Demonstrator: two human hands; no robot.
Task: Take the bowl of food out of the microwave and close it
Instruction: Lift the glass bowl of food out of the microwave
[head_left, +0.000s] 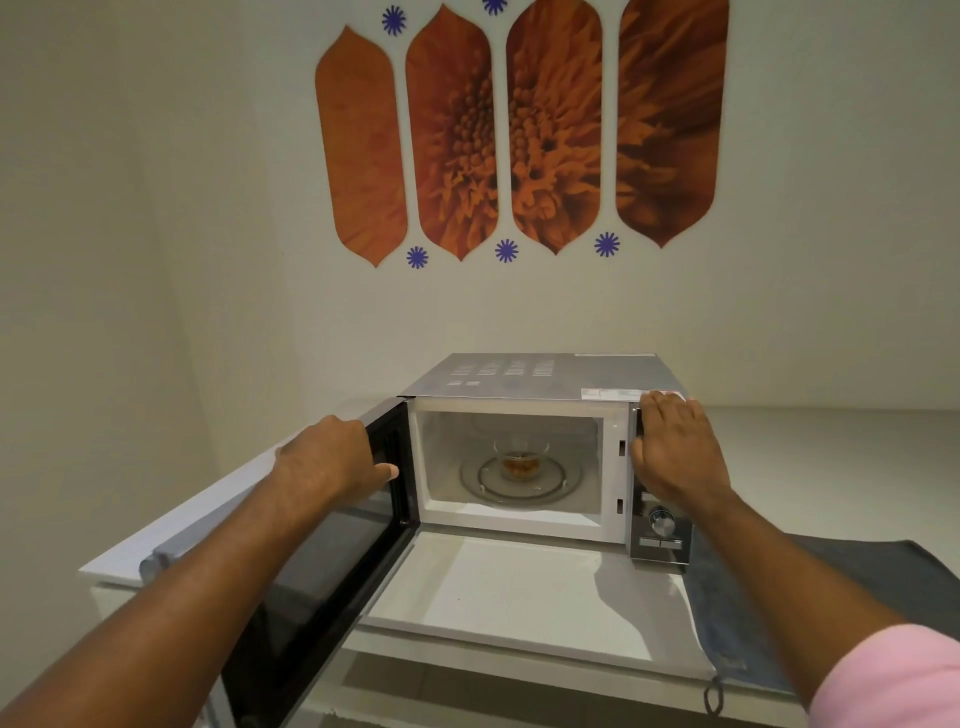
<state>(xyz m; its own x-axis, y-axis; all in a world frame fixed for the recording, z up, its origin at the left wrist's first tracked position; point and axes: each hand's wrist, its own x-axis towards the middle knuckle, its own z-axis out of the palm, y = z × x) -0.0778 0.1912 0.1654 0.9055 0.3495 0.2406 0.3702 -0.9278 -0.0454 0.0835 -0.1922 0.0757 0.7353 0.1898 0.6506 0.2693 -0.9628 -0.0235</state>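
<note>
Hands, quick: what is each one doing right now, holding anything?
Left hand: open, resting on the open microwave door, gripping nothing.
Right hand: open, flat against the microwave control side, holding nothing.

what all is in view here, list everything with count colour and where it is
microwave: 1, silver top, white cavity, on the white counter by the wall
microwave door: 1, black, swung open to the left
bowl: 1, clear glass with orange-brown food, on the turntable inside the cavity
turntable: 1, clear glass, on the cavity floor
knob: 1, silver, on the control panel at the right
counter: 1, white, under the microwave
cloth: 1, dark grey, on the counter right of the microwave
flower panels: 4, orange, on the wall above
star stickers: 5, blue, around the panels
left hand: 1, on the open door's edge
right hand: 1, flat against the microwave's top right front corner
sleeve: 1, pink, on the right arm
</note>
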